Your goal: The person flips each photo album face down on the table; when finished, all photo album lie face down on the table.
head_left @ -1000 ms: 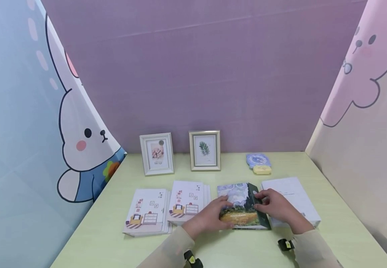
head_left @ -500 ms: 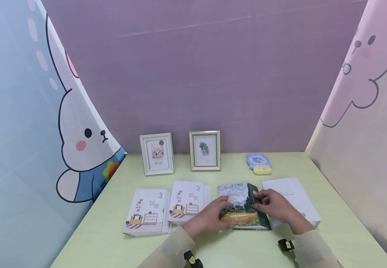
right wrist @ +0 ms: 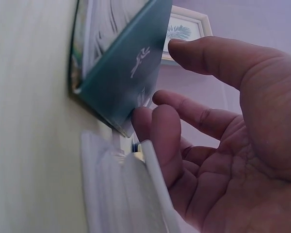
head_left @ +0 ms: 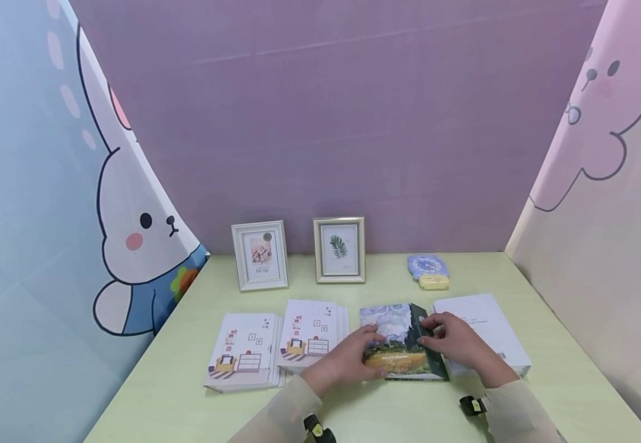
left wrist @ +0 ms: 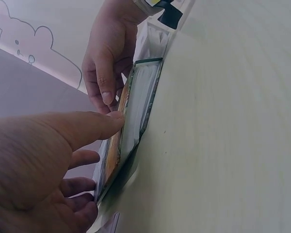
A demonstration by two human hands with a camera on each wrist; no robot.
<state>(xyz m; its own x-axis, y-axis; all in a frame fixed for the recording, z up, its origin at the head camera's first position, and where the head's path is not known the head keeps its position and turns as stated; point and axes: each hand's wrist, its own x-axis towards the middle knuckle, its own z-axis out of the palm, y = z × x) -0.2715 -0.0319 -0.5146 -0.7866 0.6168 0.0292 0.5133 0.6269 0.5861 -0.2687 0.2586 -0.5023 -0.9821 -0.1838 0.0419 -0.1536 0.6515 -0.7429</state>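
A purple wall [head_left: 320, 123] rises along the table's back edge, with a blue wall [head_left: 21, 215] to the left and a pale wall [head_left: 614, 258] to the right. The table [head_left: 403, 412] spreads between them, its side edges slanting outward toward the viewer. Tabletop shows in front of all the albums, between them and the back row, and outward to both side edges.

A white album [head_left: 478, 323] lies furthest right, a strip of table between it and the right edge. Just beside it, to its left, lies the painted album [head_left: 400, 354], its dark green side facing right; whether the two touch I cannot tell. Furthest left is the left pile [head_left: 242, 344] of white albums, close against the middle pile [head_left: 306, 335]. Only a narrow gap parts the middle pile from the painted album.

The painted album sits between both hands. The left hand [head_left: 348, 357] is spread at its left side, thumb along the near edge, fingers reaching over the left edge. The right hand [head_left: 455, 338] has loosely bent fingers at the green side, thumb and fingers parted, its wrist over the white album.

A gold frame [head_left: 340, 249] and a white frame [head_left: 260, 255] stand at the back, apart from each other. To their right lies a blue disc [head_left: 428, 266], a small yellow case [head_left: 434, 282] against its near edge.
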